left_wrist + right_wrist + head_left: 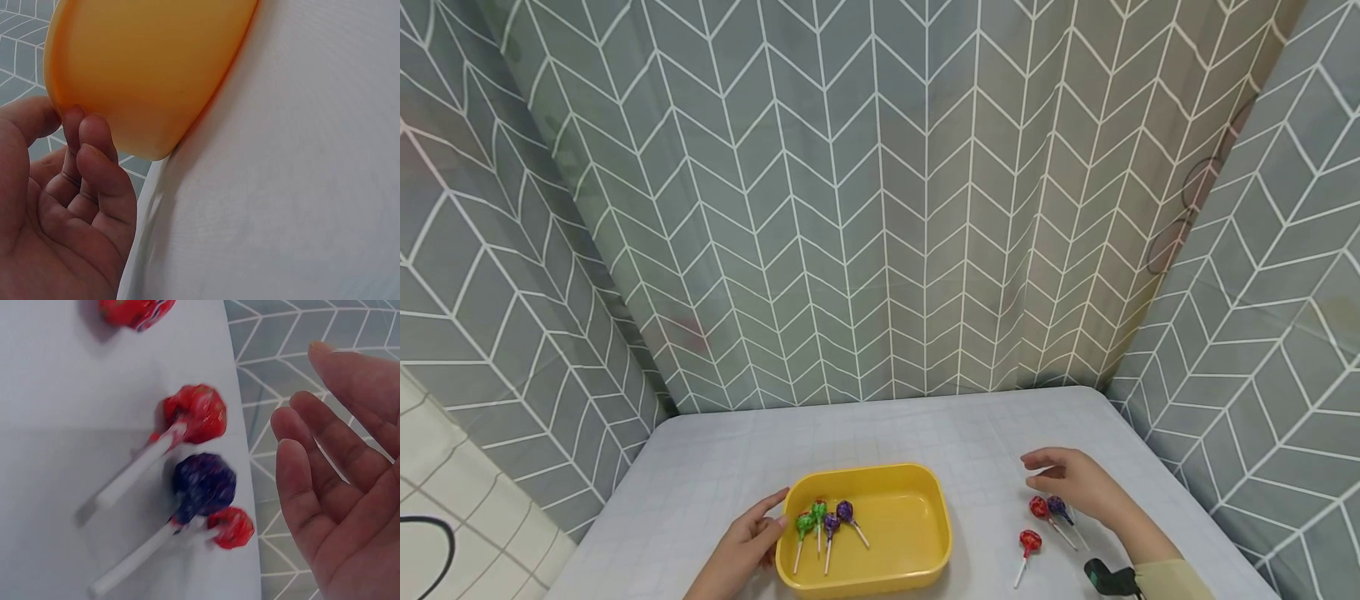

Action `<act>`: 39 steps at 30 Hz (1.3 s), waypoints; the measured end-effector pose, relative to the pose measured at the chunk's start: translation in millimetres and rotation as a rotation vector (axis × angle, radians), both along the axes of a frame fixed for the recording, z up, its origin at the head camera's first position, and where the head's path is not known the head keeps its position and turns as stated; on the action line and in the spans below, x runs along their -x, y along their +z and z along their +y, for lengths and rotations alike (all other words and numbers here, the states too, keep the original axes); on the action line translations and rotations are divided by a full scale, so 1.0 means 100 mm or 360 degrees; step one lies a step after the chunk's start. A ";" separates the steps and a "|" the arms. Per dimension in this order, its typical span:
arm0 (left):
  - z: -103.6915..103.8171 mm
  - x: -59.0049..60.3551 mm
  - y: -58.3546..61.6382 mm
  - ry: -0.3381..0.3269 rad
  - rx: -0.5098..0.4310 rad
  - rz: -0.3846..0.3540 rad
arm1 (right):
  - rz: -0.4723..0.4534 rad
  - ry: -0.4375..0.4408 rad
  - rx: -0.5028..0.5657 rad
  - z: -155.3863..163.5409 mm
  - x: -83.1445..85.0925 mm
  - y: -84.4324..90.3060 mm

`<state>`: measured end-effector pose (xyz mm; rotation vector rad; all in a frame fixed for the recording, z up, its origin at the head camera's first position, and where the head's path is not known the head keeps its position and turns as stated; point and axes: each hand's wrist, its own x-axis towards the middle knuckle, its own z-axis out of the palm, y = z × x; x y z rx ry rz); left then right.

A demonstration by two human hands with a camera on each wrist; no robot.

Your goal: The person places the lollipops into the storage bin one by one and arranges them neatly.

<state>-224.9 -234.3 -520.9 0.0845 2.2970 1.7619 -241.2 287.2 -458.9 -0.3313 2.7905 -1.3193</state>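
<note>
The left hand (747,546) pinches the yellow tray (901,533). The right hand (1078,483), fingers loosely parted, hovers near red lollipops (1031,542).

Between the yellow tray (906,533) and the loose lollipops (1030,542), a bare strip of white tabletop (983,500) leaves a hand room to pass. The tray's raised rim must be cleared from above; its right half is open, while green and purple lollipops (831,523) crowd the left. The left hand (748,537) blocks the left rim. Loose lollipops lie just on the near side of the right hand (1075,479), beside its wrist.
</note>
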 end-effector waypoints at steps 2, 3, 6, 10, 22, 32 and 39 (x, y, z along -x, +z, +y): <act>0.00 0.00 0.00 0.0004 0.0002 -0.0001 | -0.0016 -0.0012 -0.0001 0.03 -0.01 -0.02; 0.00 0.00 0.00 0.0005 0.0003 -0.0002 | -0.0028 -0.0024 0.0000 0.05 -0.02 -0.03; 0.01 0.00 0.00 0.0011 0.0006 -0.0004 | -0.0058 -0.0064 -0.0004 0.09 -0.03 -0.07; 0.01 0.00 0.00 0.0009 0.0010 -0.0004 | -0.0059 -0.0102 -0.0037 0.13 -0.05 -0.12; 0.02 -0.02 0.03 -0.0009 0.0015 0.0019 | -0.0049 -0.0195 -0.0083 0.24 -0.07 -0.24; 0.02 -0.02 0.03 0.0000 0.0006 0.0024 | -0.0025 -0.0181 -0.0116 0.29 -0.12 -0.27; 0.02 -0.03 0.03 0.0021 0.0032 0.0027 | 0.0046 -0.0124 -0.0184 0.34 -0.10 -0.35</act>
